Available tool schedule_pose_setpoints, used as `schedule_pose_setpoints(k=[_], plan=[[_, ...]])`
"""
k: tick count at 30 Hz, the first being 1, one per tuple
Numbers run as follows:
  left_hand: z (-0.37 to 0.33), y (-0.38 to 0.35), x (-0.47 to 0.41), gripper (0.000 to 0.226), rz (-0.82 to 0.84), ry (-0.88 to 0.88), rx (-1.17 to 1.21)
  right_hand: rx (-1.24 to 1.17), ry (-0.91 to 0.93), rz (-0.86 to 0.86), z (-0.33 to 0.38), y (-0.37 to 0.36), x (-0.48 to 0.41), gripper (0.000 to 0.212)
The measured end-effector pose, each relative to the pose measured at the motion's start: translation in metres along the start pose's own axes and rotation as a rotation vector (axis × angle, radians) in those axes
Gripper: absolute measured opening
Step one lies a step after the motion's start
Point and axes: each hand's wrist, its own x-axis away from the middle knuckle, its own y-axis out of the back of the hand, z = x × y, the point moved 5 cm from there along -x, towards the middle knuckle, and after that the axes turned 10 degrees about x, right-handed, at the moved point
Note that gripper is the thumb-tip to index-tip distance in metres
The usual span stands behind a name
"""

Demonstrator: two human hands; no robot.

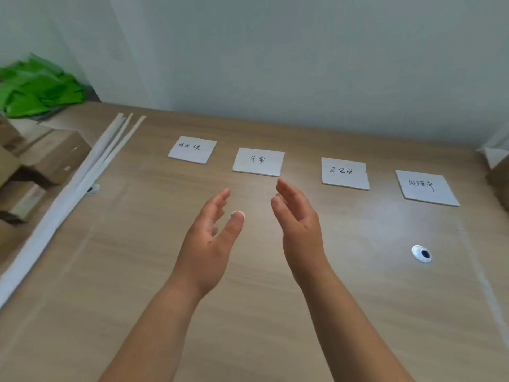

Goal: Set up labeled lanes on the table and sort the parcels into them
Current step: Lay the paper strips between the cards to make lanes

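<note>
Wood-look counter (358, 299) carries 4 white label cards in one row across its far half, left to right: 1st card (192, 149), 2nd card (259, 162), 3rd card (344, 173), 4th card (425, 188). All 4 lie flat w/ dark handwriting on top, and none touches another. 3 long white strips (93, 164) lie side by side along the left edge, running diagonally from far to near. 3 white-ringed cable holes in the top: hole no. 1 (421, 254) in the open at right, hole no. 2 (239, 214) half hidden behind my left thumb, hole no. 3 (92, 189) partly under the strips. Brown cardboard parcels (52, 158) sit stacked past the strips at far left, several, exact no. can't tell, w/ a heap of green bags (35, 92) behind them. 1 more brown box (500, 177) shows at the right edge, cut off. My left grip (209, 238) & right grip (297, 224) are both out over the middle of the counter, palms facing each other w/ a gap between. Fingers of both are straight to loosely relaxed and spread apart, holding nothing. Right fingertips (281, 183) point at the near edge of the 2nd card, just short of it. Can't tell if either grip touches the counter.
</note>
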Motion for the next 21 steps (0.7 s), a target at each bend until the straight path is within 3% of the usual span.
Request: schedule_pose_setpoints(k=[9, 17, 21], plan=[[-0.047, 0.135, 0.044, 0.052, 0.081, -0.030, 0.115, -0.157, -0.042, -0.003, 0.072, -0.118, 0.096, 0.048], [-0.064, 0.183, 0.090, 0.048, 0.134, -0.065, 0.184, -0.103, -0.024, 0.073, 0.100, -0.174, 0.159, 0.052], [-0.071, 0.197, 0.123, 0.056, 0.118, -0.083, 0.207, -0.138, 0.013, 0.080, 0.109, -0.187, 0.189, 0.047]])
